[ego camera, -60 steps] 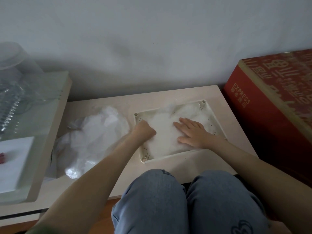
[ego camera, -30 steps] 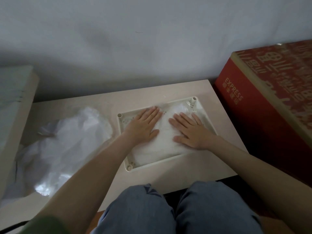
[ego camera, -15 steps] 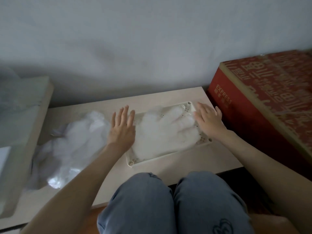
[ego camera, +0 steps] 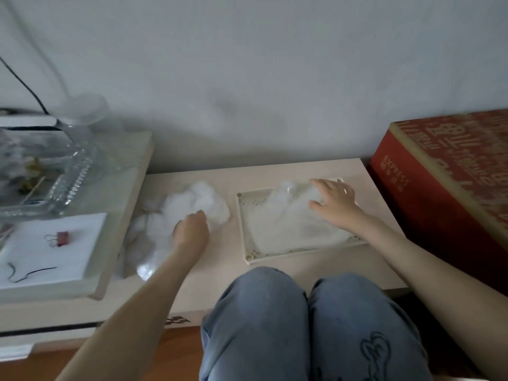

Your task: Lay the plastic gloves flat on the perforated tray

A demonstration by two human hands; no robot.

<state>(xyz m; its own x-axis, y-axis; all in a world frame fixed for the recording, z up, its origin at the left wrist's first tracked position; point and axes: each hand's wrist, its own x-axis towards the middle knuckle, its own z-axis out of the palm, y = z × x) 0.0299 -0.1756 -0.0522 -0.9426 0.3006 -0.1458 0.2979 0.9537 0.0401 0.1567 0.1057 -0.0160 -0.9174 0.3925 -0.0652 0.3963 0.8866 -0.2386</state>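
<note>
Plastic gloves (ego camera: 288, 221) are sitting on the perforated tray (ego camera: 241, 224). They're cloudy see-through film, mostly spread flat but rumpled at the far edge, and they cover the tray except its left strip, where the little holes show. Only writing I can actually read is "EXPRESS" on the side of the big red box (ego camera: 428, 204) right of the table; the other characters on it are too blurry for me. Right hand (ego camera: 334, 204) lies flat on the gloves near the tray's far right corner, fingers straight and spread, pressing down. Left hand (ego camera: 191, 229) is over on the loose heap (ego camera: 198, 202) of the same crinkly plastic just left of the tray, fingers curled down into it, grabbing the film. Tray and heap both sit on a low pale table (ego camera: 220, 273), with the person's knees in blue jeans (ego camera: 261, 325) at its near edge. A higher shelf on the left has a glass dish (ego camera: 63, 174) and a red binder clip (ego camera: 61, 238) on a white sheet (ego camera: 68, 259).
</note>
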